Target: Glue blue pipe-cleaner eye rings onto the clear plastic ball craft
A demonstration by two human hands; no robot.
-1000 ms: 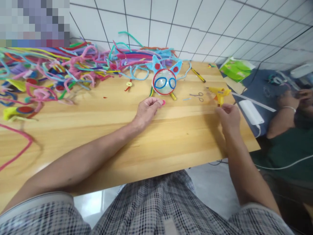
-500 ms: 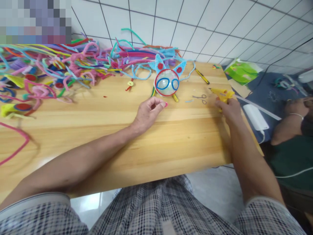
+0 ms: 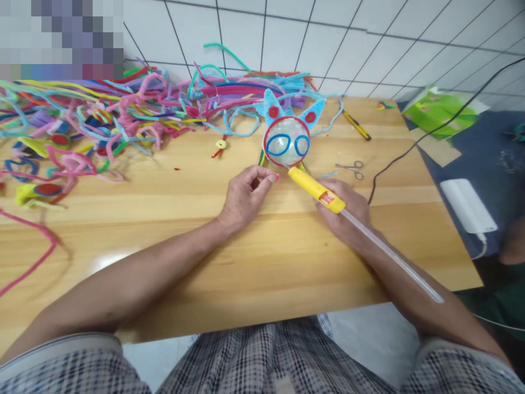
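Note:
Between thumb and fingers, my left hand [image 3: 248,197] pinches a small pink-red piece [image 3: 276,177], mostly covered by the fingertips. My right hand [image 3: 346,210] is wrapped round a yellow hot glue gun [image 3: 314,187], from whose back a long clear glue stick [image 3: 394,255] sticks out over my forearm. The gun's nozzle points toward the left hand's fingertips, a short way off. Just beyond both hands stands a round clear figure [image 3: 288,143] with a red rim, blue loops like glasses and blue fuzzy ears with red dots.
Small scissors [image 3: 353,168] lie right of the figure, with a yellow utility knife [image 3: 356,125] farther back. Many coloured pipe cleaners [image 3: 135,109] heap along the back left. A black cord [image 3: 394,161] crosses the right side. A white power brick [image 3: 468,205] lies beyond the table's right edge.
My right hand has brought the glue gun from the right side of the table leftward to near my left hand. My left hand keeps its pinch in about the same place.

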